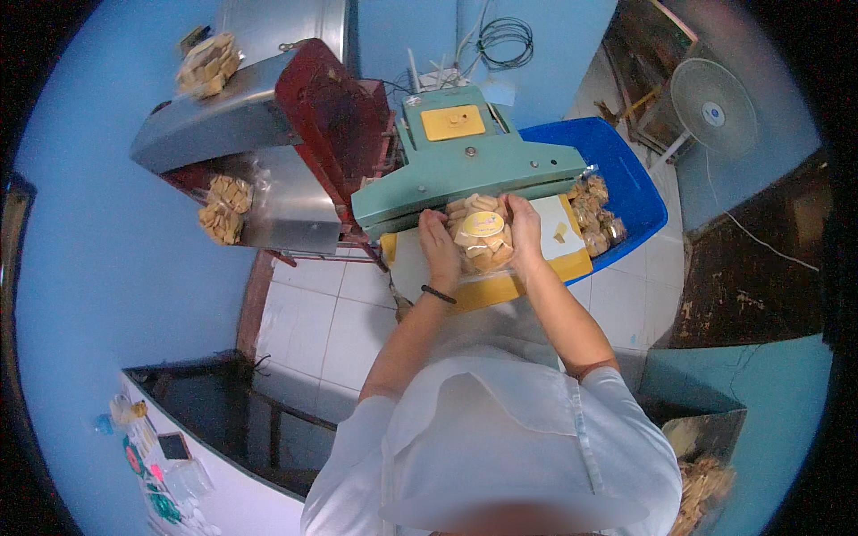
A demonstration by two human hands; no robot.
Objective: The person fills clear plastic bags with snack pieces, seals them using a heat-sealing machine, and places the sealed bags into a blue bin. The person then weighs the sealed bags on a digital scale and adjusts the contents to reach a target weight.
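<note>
A clear bag of pale baked pieces with a round yellow label (480,246) lies on the white, yellow-edged platform (408,272) of a green sealing machine (466,158), its upper end at the sealing bar. My left hand (440,246) grips the bag's left side, with a dark band on the wrist. My right hand (524,234) grips the right side, fingertips close to the bar. A small loose piece (559,230) lies on the platform, right of my right hand.
A blue tub (636,179) with several bags stands right of the machine. Steel surfaces (292,201) with bags and a red frame (313,89) are at the left. A fan (714,112) stands back right; a white cabinet (210,456) is lower left, more bagged pieces (702,496) lower right.
</note>
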